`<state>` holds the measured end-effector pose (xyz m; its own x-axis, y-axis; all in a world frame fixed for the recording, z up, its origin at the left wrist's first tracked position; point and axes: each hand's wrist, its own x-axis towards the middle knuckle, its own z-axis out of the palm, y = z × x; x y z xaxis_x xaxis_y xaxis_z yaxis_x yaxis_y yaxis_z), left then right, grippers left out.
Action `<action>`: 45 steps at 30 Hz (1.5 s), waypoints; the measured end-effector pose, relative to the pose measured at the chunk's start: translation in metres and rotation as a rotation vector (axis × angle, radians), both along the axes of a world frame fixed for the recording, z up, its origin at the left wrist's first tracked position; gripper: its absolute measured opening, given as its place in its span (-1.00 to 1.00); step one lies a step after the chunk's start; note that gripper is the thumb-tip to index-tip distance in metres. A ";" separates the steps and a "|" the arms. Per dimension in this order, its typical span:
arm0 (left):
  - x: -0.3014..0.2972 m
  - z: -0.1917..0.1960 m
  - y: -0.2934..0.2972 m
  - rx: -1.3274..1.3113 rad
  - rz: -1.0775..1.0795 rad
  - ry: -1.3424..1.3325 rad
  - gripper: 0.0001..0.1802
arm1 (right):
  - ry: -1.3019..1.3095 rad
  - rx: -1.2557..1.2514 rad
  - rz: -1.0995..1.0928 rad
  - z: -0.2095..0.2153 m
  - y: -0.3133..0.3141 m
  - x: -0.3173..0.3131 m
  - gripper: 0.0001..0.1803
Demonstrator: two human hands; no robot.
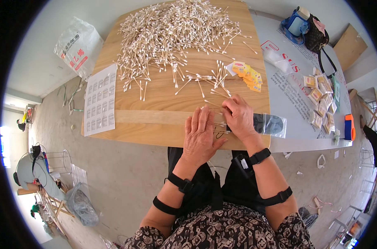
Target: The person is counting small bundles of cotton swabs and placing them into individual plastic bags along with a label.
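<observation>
Left hand (pixel 201 135) flat, pinning swab bundle (pixel 219 126) to bench (pixel 155 120); right hand (pixel 238 116) grip pinched on it, aligning ends.

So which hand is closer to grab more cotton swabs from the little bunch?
Probably the right hand. It lies just below the small loose bunch of cotton swabs, while the left hand rests flat nearer the wooden board's front edge.

A white label sheet (pixel 99 99) overhangs the table's left edge (yellow packets (pixel 248 75) lie right of the swabs).
</observation>
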<state>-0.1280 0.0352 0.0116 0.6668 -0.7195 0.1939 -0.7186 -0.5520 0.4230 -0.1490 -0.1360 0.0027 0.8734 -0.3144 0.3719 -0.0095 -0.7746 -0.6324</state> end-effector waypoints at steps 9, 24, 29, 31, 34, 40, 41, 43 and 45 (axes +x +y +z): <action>0.007 0.000 -0.009 0.196 -0.037 -0.121 -0.09 | -0.024 0.001 -0.132 -0.002 -0.010 0.023 -0.93; 0.009 -0.001 -0.008 0.205 -0.030 -0.078 -0.12 | 0.322 0.097 -0.348 0.024 -0.014 0.068 -0.64; 0.009 0.000 -0.011 0.204 -0.016 -0.065 -0.11 | 0.390 -0.074 -0.341 0.011 -0.026 0.102 -0.65; 0.008 0.000 -0.012 0.192 -0.015 -0.061 -0.12 | 0.397 -0.036 -0.372 -0.001 -0.038 0.109 -0.69; 0.008 -0.001 -0.012 0.159 -0.016 -0.058 -0.13 | 0.321 0.063 -0.289 -0.010 -0.054 0.107 -0.73; 0.008 -0.002 -0.009 0.156 -0.003 -0.052 -0.12 | 0.224 0.280 -0.310 0.015 -0.047 0.078 -0.80; 0.008 -0.003 -0.008 0.151 -0.002 -0.056 -0.12 | 0.255 0.376 -0.152 0.016 -0.047 0.072 -0.79; 0.009 -0.002 -0.007 0.149 -0.003 -0.057 -0.12 | 0.287 0.470 0.010 0.014 -0.041 0.062 -0.77; 0.009 -0.003 -0.008 0.144 -0.009 -0.058 -0.12 | 0.252 0.215 0.191 0.012 -0.033 0.053 -0.76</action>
